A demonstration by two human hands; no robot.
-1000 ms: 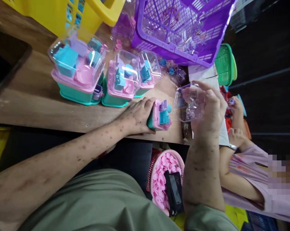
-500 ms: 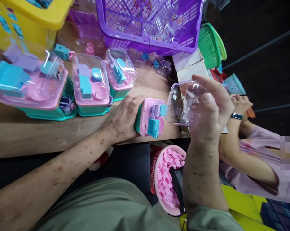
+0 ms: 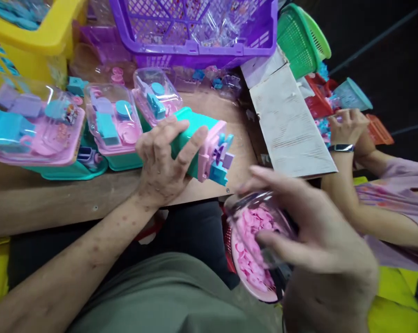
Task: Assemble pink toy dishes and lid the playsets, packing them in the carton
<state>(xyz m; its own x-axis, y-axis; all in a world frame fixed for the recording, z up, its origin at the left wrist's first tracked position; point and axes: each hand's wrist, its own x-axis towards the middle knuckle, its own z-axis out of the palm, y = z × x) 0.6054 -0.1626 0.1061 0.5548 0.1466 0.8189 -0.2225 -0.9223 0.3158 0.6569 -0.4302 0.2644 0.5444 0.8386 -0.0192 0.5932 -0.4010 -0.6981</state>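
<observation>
My left hand (image 3: 167,162) is wrapped round a small teal toy box (image 3: 190,132) with a pink top, tilted on its side near the table's front edge. Blue and purple plastic pieces (image 3: 221,162) stick out from that top, which faces right. Between the fingers and thumb of my right hand (image 3: 309,226) is a clear plastic cover (image 3: 252,219), smeared by motion, in front of the basket of pink pieces. Left of my left hand stand similar toy boxes with clear covers: a large one (image 3: 45,134), a middle one (image 3: 115,125) and one behind (image 3: 158,95).
A purple basket (image 3: 202,48) of clear parts and a yellow bin (image 3: 52,32) stand at the back. A cardboard flap (image 3: 288,125) borders the right side. Below the table edge sits a basket (image 3: 240,282) of pink pieces. At right, a co-worker's hand (image 3: 349,125) is among small parts.
My left hand has lifted and tipped the toy box, turning its top to the right. My right hand has moved down with the clear cover, away from the table. The view has shifted slightly.
</observation>
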